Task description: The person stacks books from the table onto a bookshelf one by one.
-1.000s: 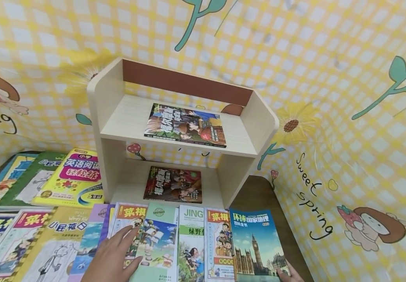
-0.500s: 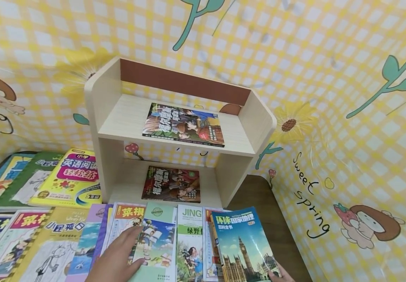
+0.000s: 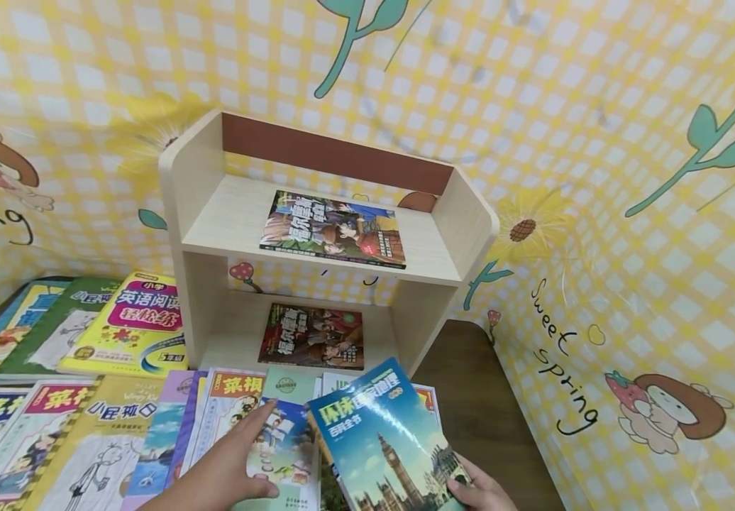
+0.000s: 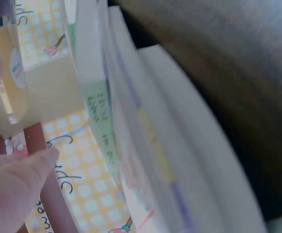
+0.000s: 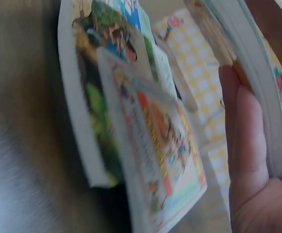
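My right hand (image 3: pixel 479 488) grips a blue book (image 3: pixel 383 443) by its lower right edge, thumb on the cover, which pictures a clock tower. In the right wrist view the fingers (image 5: pixel 250 141) lie along the back of this book, seen edge-on. The book is tilted over the front row, covering parts of a green-and-white book and a white-and-red one (image 5: pixel 160 150). My left hand (image 3: pixel 223 465), thumb and fingers spread, is over a comic book (image 3: pixel 230 387) and a green book (image 3: pixel 291 383) with a blue picture, just left of the blue book.
A two-tier wooden bookshelf (image 3: pixel 198 305) stands behind the row, one book (image 3: pixel 332 231) lying on its upper shelf and another (image 3: pixel 313 337) on the lower. Left of it lie a yellow workbook (image 3: pixel 128 341) and a green book (image 3: pixel 64 330). Dark tabletop (image 3: pixel 479 376) shows at right.
My right hand has lifted the blue book off the right end of the row and brought it left, tilting it over the neighbouring books. My left hand has stayed nearly in place, its fingers spreading wider.
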### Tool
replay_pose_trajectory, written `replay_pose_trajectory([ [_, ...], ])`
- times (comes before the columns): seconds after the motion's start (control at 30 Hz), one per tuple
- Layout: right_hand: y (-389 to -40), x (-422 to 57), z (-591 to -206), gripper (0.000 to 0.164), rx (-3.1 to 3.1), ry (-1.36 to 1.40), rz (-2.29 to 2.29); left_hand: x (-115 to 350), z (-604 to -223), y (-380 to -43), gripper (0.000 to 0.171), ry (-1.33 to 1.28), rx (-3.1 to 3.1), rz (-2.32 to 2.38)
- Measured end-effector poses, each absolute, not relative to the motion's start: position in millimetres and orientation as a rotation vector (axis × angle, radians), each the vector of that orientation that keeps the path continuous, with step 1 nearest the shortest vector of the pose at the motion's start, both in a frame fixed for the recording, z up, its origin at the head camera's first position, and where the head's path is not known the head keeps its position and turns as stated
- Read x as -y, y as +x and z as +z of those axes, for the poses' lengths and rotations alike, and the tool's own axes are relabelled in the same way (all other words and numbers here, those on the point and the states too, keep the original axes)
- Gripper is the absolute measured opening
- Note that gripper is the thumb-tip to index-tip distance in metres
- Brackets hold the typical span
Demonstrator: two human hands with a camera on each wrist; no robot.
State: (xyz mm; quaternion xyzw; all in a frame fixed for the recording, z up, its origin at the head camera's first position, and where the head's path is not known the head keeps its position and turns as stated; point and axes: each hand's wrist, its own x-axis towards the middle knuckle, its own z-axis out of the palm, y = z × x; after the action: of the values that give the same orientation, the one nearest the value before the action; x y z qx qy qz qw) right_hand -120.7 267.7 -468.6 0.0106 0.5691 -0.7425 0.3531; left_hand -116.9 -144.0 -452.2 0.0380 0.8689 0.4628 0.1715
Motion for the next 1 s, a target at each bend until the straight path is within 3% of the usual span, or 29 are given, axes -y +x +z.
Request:
replay_pose_trajectory([
  [0.2,-129.7,-242.1,-452.0,0.04,-1.378,-0.241,-1.904,154.8,-447.2,-113.7,0.117,0.274,-2.317,1.48],
  [0.63,-144.5,-221.3,-429.0,0.043,-1.406,-0.336,-1.813,159.1,-452.2,-105.8,0.12,0.458,-2.09,1.623],
  [1.0,-150.2,-203.6,-431.0,0.03,-1.566,-0.122,-1.956,152.1,-442.1,-99.8,0.12,0.244,-2.252,1.596],
])
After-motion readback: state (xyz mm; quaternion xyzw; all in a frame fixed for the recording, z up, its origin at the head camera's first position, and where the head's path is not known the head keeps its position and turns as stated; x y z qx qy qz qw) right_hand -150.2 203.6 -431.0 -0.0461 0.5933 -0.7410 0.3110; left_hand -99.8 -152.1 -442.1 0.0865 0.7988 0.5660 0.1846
